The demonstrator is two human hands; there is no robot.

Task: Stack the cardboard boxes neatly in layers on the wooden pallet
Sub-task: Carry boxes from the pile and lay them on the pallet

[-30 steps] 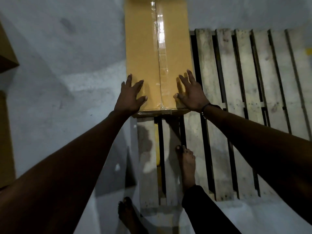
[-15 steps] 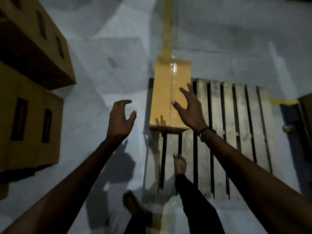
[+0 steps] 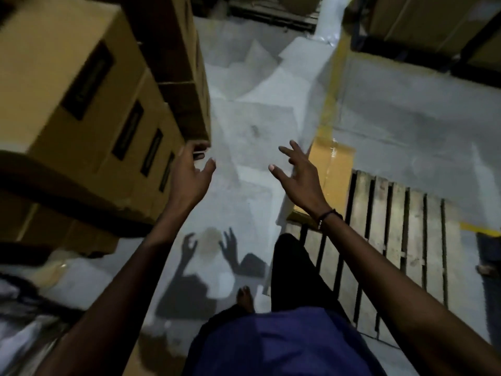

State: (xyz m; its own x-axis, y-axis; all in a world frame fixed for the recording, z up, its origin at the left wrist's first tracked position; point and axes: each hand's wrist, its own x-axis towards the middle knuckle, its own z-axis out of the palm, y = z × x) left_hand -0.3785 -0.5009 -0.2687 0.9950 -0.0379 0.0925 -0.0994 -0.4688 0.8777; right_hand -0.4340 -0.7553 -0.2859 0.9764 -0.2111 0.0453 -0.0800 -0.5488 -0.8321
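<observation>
A long taped cardboard box (image 3: 336,172) lies flat along the left edge of the wooden pallet (image 3: 401,240) at the right. My right hand (image 3: 301,177) hovers in the air just left of that box, fingers spread, holding nothing. My left hand (image 3: 191,177) is raised and open beside the lower corner of a stack of cardboard boxes (image 3: 89,109) with dark labels at the left. Both arms reach forward over the grey floor.
More boxes (image 3: 433,25) stand on racks at the back right. A yellow floor line (image 3: 332,96) runs away past the pallet. My bare foot (image 3: 245,298) and dark trouser leg are on the concrete floor left of the pallet. Something pale lies at the bottom left.
My hands have left the box on the pallet and lifted. The view has swung left and up, bringing the stack of boxes close to my left hand.
</observation>
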